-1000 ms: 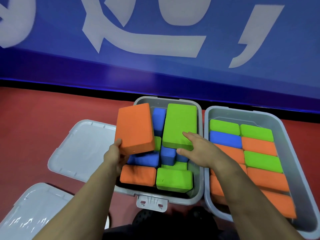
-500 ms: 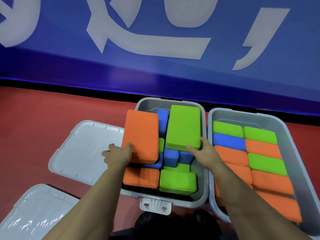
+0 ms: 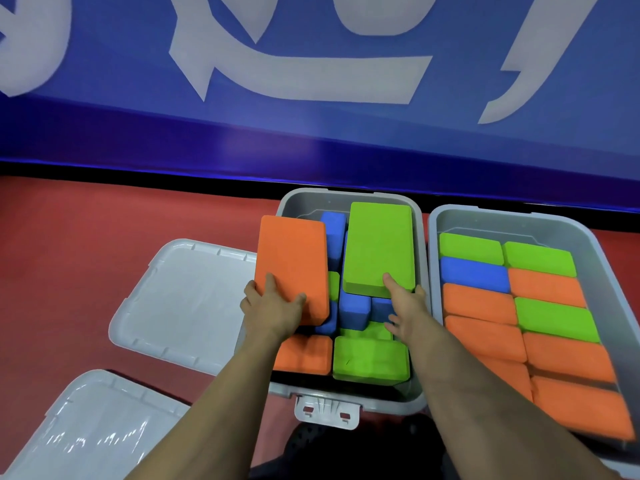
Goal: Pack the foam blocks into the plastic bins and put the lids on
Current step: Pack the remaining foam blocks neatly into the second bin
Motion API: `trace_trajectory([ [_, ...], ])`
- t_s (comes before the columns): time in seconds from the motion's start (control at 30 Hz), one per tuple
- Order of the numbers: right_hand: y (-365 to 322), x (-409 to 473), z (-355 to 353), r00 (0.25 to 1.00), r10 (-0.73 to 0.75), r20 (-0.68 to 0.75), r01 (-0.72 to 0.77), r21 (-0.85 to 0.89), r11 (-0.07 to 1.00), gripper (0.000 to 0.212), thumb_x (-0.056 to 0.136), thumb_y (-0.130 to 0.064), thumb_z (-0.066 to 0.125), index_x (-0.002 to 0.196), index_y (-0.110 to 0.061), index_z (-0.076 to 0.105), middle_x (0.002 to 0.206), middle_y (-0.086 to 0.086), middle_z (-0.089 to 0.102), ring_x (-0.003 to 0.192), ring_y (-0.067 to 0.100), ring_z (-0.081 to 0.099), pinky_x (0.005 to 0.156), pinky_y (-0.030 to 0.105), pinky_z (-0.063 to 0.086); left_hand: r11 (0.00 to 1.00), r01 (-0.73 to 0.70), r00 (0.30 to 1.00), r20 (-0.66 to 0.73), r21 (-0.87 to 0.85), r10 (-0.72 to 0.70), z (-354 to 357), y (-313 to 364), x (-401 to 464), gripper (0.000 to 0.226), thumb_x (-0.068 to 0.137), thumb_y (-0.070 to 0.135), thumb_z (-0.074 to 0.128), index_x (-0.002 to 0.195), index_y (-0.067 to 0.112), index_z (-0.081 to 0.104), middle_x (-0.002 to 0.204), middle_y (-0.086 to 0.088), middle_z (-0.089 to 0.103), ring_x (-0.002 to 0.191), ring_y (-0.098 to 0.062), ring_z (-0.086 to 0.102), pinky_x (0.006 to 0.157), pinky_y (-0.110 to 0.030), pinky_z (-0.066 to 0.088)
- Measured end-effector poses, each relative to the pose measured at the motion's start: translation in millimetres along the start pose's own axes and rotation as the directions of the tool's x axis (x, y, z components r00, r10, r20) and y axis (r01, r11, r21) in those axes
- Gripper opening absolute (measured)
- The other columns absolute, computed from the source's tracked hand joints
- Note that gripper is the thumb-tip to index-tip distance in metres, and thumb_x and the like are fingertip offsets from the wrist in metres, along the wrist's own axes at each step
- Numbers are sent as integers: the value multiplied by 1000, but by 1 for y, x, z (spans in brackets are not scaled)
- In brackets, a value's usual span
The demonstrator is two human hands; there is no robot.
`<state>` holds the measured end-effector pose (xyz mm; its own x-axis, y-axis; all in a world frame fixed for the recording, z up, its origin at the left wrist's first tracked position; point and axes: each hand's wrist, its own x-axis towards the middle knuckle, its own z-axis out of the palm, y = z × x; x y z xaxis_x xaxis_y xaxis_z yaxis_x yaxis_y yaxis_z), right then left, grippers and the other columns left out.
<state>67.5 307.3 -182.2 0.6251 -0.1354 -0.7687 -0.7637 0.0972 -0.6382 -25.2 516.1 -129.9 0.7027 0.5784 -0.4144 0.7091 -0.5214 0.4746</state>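
Counting from the head view: two grey bins, two lids, both lids off. Left bin (image 3: 349, 199) sits beside right bin (image 3: 519, 216), walls nearly touching, on red floor (image 3: 86, 237) below a blue wall banner (image 3: 311, 133).

Right bin: ten blocks visible in two neat columns — three green, one blue, six orange. Near end runs toward the frame edge and blurs, so the count there is soft.

Left bin: jumbled. Visible: two orange, about four green, roughly four blue pieces wedged on edge in the middle. Lower layers hidden; blue count uncertain.

Left hand (image 3: 273, 308) grips the near end of the big orange block (image 3: 292, 265), thumb and fingers curled over its top face. Block lies flat, overhanging the bin's left rim and the edge of the lid beside it.

Right hand (image 3: 403, 306) holds the near end of the big green block (image 3: 379, 247), thumb on top, the other fingers curled below and mostly hidden. Block rests on top of the pile at the far right of the left bin.

One lid (image 3: 180, 299) lies flat left of the left bin, partly under the orange block. Second lid (image 3: 86, 427) is nearer, cut off by the bottom-left corner. A white latch (image 3: 327, 412) hangs off the left bin's near wall.
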Motion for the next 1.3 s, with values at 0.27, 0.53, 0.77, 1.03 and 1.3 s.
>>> trace_trajectory([
  [0.27,3,19,15,999,23,-30,-17,183,983,90,77,-43,85,145,-14,35,144,11,46,128,35,51,108,51,44,997,-66,998,15,-27,66,-2,-10,11,86,93,51,62,161,21,19,167,-11,6,148,-37,23,121,-42,22],
  [0.53,-25,1,22,972,-169,-163,199,189,962,65,81,-40,81,125,-17,39,125,9,55,108,29,60,101,44,50,961,-59,998,-28,-270,53,-3,-5,17,77,95,41,63,158,14,28,166,-10,18,150,-30,27,122,-45,25],
  [0.77,-36,-60,52,910,-195,366,84,299,951,38,99,-36,62,130,-23,45,127,12,64,110,33,66,99,37,47,690,63,959,-147,-722,-241,-26,12,17,60,102,41,49,153,12,38,157,-13,39,143,-31,39,114,-42,32],
  [1.03,-6,-62,74,905,-112,411,200,-176,964,39,96,-41,65,129,-31,46,130,-1,64,111,28,67,76,25,51,744,-86,977,-204,-663,-68,-33,26,11,72,91,51,55,150,13,41,148,-11,49,132,-30,51,112,-46,40],
  [1.3,-13,-43,40,911,-240,336,360,-360,860,67,91,-53,65,149,-27,44,146,-1,53,125,24,57,108,39,44,892,-120,947,-320,-437,-29,-31,40,-2,68,93,45,61,149,11,44,146,-17,47,135,-37,44,112,-47,36],
])
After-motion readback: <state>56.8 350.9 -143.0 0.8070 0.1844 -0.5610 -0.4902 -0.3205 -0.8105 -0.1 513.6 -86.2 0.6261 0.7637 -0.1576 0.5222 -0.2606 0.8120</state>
